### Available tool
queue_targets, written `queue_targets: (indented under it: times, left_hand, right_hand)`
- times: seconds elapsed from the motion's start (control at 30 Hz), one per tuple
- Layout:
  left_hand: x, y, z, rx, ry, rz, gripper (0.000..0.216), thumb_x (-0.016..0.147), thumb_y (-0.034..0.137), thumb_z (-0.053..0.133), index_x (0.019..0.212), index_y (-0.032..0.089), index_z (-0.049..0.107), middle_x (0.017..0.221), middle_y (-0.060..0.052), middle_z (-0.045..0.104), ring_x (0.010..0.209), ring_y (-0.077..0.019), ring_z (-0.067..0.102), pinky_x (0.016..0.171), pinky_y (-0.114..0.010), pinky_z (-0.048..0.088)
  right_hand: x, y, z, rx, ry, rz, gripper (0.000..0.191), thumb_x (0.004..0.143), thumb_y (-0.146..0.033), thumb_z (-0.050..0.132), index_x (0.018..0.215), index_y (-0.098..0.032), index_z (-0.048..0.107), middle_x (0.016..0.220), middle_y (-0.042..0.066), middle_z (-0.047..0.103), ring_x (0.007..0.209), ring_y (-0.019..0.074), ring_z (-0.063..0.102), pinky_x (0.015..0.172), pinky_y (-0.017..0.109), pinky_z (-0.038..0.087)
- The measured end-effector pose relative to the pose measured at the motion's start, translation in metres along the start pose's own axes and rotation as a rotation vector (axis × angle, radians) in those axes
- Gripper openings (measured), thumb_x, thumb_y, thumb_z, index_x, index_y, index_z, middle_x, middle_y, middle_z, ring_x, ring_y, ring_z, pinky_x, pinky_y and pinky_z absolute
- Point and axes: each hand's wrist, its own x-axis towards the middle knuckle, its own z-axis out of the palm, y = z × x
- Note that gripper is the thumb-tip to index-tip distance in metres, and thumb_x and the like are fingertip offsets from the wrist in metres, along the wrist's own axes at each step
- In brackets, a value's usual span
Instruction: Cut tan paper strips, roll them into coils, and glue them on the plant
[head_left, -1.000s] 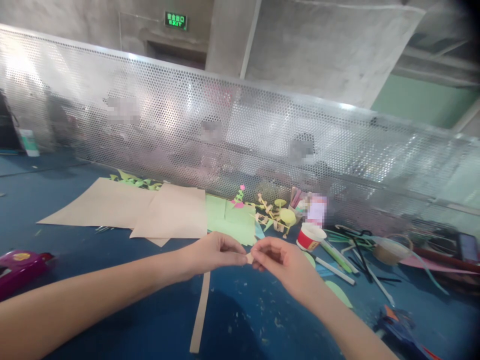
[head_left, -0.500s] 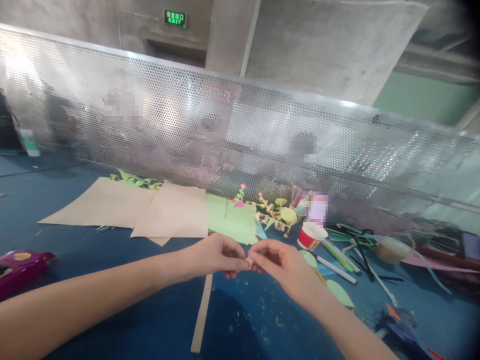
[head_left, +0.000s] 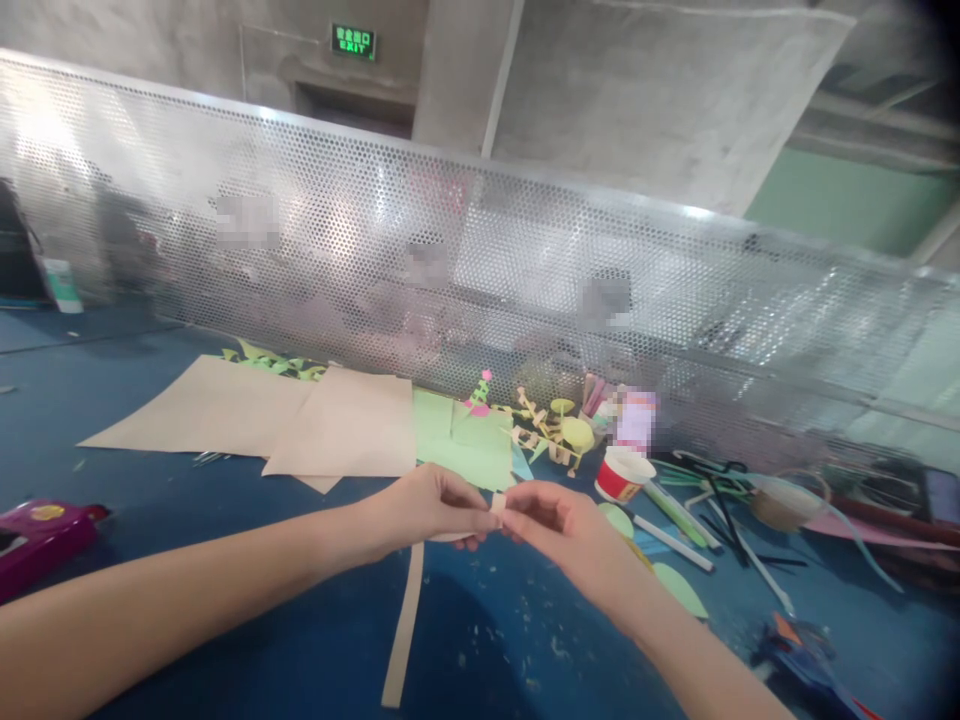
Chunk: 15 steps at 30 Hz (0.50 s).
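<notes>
My left hand [head_left: 431, 507] and my right hand [head_left: 559, 525] meet above the blue table [head_left: 150, 520], fingertips pinched together on the top end of a long tan paper strip [head_left: 403, 625]. The strip's end [head_left: 497, 503] shows between the two thumbs, and the rest hangs down from my left hand to the table. Both hands are closed in a pinch.
Tan paper sheets [head_left: 247, 420] and a green sheet [head_left: 465, 440] lie behind the hands. A red-and-white cup [head_left: 622, 473], paper cut-outs [head_left: 547, 425], pens [head_left: 675, 545] and green paper leaves [head_left: 679, 588] sit to the right. A purple case [head_left: 37, 530] lies far left. A perforated metal screen [head_left: 450, 270] backs the table.
Both hands have stayed together, shifting slightly up; the pinched strip end now sticks up a little more between the fingers.
</notes>
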Motion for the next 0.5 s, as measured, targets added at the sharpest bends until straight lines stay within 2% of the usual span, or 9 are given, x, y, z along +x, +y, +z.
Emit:
queue_targets:
  times: [0.27, 0.5]
  left_hand:
    - [-0.005, 0.010, -0.002, 0.018, -0.058, 0.022, 0.031, 0.075, 0.043, 0.059, 0.070, 0.014, 0.071, 0.064, -0.004, 0.065, 0.055, -0.0095, 0.052, 0.056, -0.021, 0.037]
    - [-0.006, 0.013, 0.000, -0.122, -0.088, -0.013, 0.021, 0.075, 0.034, 0.062, 0.075, 0.015, 0.072, 0.065, -0.003, 0.065, 0.062, -0.0109, 0.058, 0.060, -0.022, 0.043]
  right_hand:
    - [0.002, 0.004, 0.000, 0.066, 0.001, -0.066, 0.011, 0.077, -0.027, 0.059, 0.084, -0.019, 0.060, 0.071, -0.002, 0.061, 0.068, 0.0108, 0.057, 0.067, 0.023, 0.045]
    - [-0.002, 0.001, -0.002, 0.063, -0.032, -0.091, 0.008, 0.077, -0.024, 0.058, 0.081, -0.018, 0.060, 0.067, -0.002, 0.061, 0.066, 0.0094, 0.056, 0.064, 0.021, 0.046]
